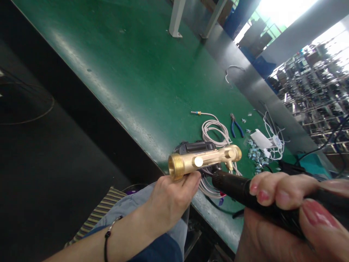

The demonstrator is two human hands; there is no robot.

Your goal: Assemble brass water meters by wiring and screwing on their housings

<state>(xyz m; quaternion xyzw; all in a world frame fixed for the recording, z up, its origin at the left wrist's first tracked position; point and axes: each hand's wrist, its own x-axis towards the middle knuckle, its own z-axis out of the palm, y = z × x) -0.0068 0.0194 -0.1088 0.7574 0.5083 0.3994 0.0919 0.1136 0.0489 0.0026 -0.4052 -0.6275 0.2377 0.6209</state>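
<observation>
My left hand is closed around a brass pipe fitting with threaded ends, held tilted just above the bench edge. Behind the brass body shows a black plastic housing; whether the two are joined I cannot tell. A black electric screwdriver lies in the grip of my right hand, fingers wrapped round its barrel. Its bit points left at the underside of the fitting, and the tip is hidden there. A pale coiled cable lies partly behind the fitting.
Blue-handled cutters lie on the green bench. Right of them are a pile of small bluish parts, a white paper piece and loose white cable. Grey posts stand at the back.
</observation>
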